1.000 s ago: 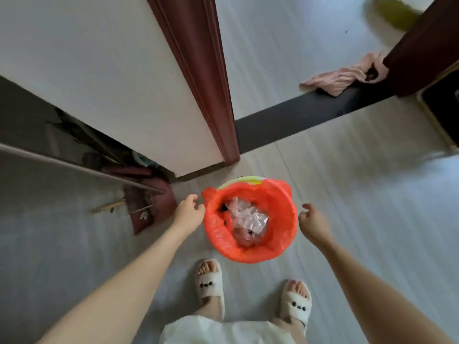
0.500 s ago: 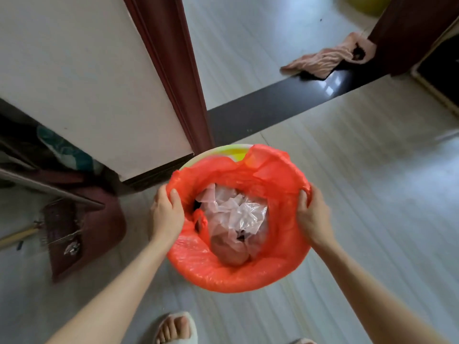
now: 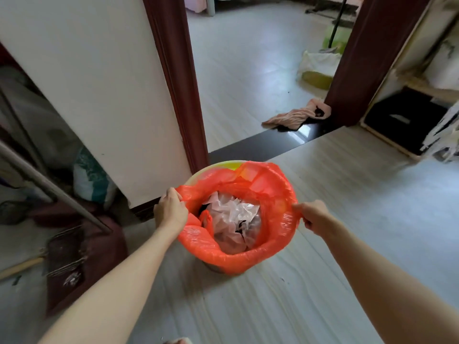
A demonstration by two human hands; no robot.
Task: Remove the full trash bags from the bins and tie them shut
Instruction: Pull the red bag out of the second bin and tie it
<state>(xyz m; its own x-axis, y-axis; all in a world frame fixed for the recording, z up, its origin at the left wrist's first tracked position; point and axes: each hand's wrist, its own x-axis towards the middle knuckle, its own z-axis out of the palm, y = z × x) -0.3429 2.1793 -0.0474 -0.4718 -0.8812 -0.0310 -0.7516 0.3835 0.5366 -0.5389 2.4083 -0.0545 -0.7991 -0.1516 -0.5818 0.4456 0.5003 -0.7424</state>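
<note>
Hands clench the bag (image 3: 248,254) rim: left hand (image 3: 171,211) at 9 o'clock, right hand (image 3: 313,216) at 3 (bin (image 3: 224,166) directly below); lift straight up.

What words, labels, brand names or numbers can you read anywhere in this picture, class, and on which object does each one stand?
None can be read. The orange trash bag gripped by the left hand and right hand is unprinted, as is the bin. The crumpled clear plastic inside shows no legible print.
</note>
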